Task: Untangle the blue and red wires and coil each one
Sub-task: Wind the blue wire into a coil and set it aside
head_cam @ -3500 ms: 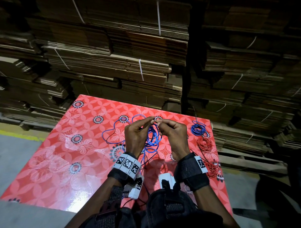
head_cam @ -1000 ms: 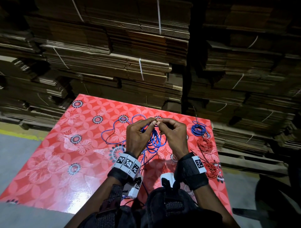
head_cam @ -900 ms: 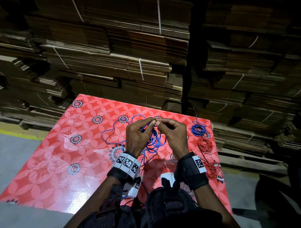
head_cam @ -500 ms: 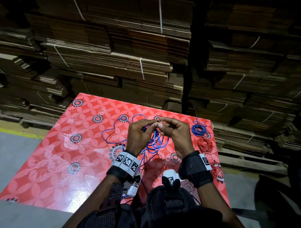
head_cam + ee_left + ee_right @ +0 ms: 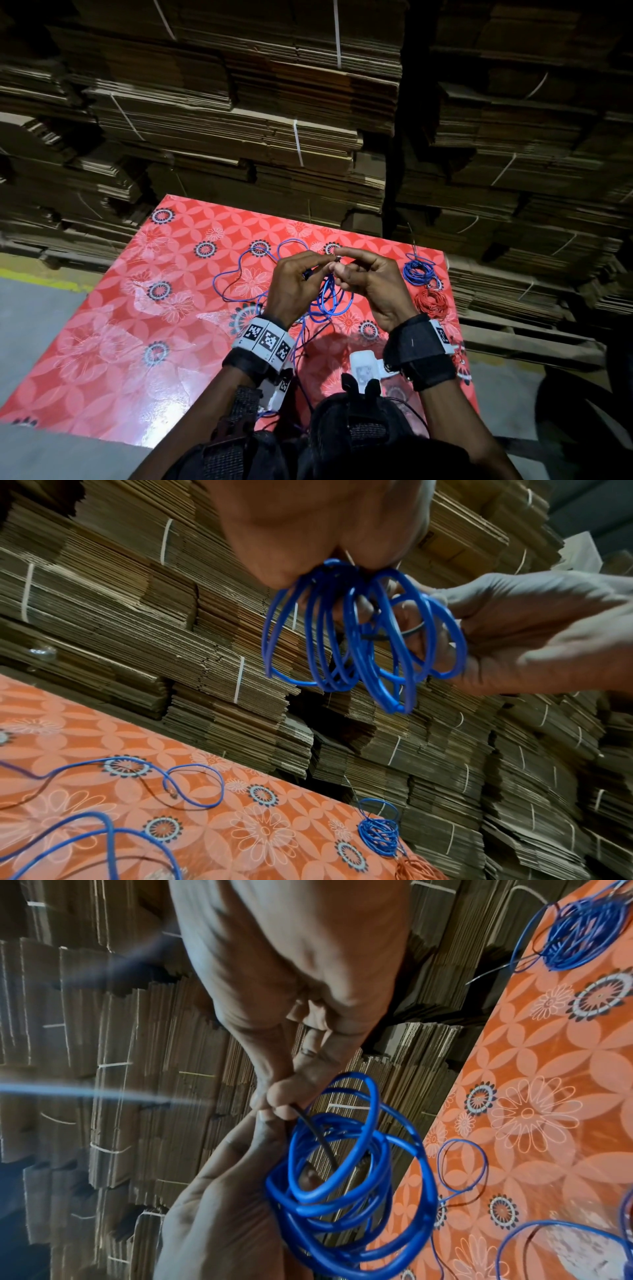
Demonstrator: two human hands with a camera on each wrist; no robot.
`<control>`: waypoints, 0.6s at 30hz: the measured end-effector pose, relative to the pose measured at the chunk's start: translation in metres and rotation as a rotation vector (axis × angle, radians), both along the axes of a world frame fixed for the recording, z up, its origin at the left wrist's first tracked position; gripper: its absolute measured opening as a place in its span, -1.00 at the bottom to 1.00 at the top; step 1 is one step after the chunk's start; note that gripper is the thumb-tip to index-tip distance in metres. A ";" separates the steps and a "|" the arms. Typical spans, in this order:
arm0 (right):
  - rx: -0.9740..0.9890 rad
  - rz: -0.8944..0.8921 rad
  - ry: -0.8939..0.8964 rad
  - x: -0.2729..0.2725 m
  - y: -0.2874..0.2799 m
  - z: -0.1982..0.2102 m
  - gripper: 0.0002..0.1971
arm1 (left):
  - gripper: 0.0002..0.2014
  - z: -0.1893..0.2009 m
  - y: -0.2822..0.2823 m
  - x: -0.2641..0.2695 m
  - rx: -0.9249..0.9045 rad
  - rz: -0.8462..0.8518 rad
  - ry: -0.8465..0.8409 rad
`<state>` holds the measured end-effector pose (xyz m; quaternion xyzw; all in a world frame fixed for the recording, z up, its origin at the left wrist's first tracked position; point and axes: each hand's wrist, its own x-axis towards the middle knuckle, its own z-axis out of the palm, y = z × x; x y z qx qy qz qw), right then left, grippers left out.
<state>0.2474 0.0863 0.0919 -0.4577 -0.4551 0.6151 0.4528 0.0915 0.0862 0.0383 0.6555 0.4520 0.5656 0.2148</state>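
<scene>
A blue wire coil (image 5: 328, 301) hangs above the red table between my two hands. My left hand (image 5: 327, 263) pinches the top of the coil (image 5: 359, 642), and its loops hang below the fingers. My right hand (image 5: 337, 270) pinches a thin black tie (image 5: 315, 1134) that crosses the blue coil (image 5: 342, 1177). The rest of the blue wire (image 5: 239, 274) trails loose over the table, with a thin dark strand beside it. A small finished blue coil (image 5: 418, 272) and a red coil (image 5: 431, 302) lie at the table's right edge.
The table wears a red flowered cloth (image 5: 137, 342). Tall stacks of flattened cardboard (image 5: 274, 120) stand right behind it and to the right. More red wire (image 5: 457, 359) lies by my right wrist at the table's right edge. Grey floor shows at the left.
Both hands stay together at the top of the blue coil and have drifted slightly to the right. The right fingers have shifted on the tie. The wires on the table lie as before.
</scene>
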 end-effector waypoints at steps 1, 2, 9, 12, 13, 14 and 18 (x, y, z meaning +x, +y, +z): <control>0.006 0.001 -0.001 0.000 -0.001 0.000 -0.73 | -0.82 -0.001 0.001 0.000 -0.004 -0.006 0.000; 0.010 -0.001 0.000 0.000 -0.002 0.000 -0.75 | -0.82 -0.002 0.001 0.000 -0.006 -0.012 0.002; -0.017 0.003 -0.007 0.004 0.000 0.001 -0.90 | -0.83 -0.005 0.002 -0.003 -0.028 -0.089 0.030; 0.019 0.069 -0.157 0.010 0.002 0.000 -0.93 | -0.84 -0.007 0.001 -0.004 -0.047 -0.132 0.034; 0.044 0.083 -0.235 0.012 0.003 -0.001 -0.91 | -0.85 -0.007 0.001 -0.004 -0.061 -0.148 0.028; 0.062 0.092 -0.298 0.013 0.004 -0.002 -0.88 | -0.86 -0.006 0.001 -0.003 -0.076 -0.162 0.019; 0.014 0.070 -0.291 0.016 0.006 -0.001 -0.82 | -0.87 -0.003 0.001 -0.001 -0.132 -0.190 -0.008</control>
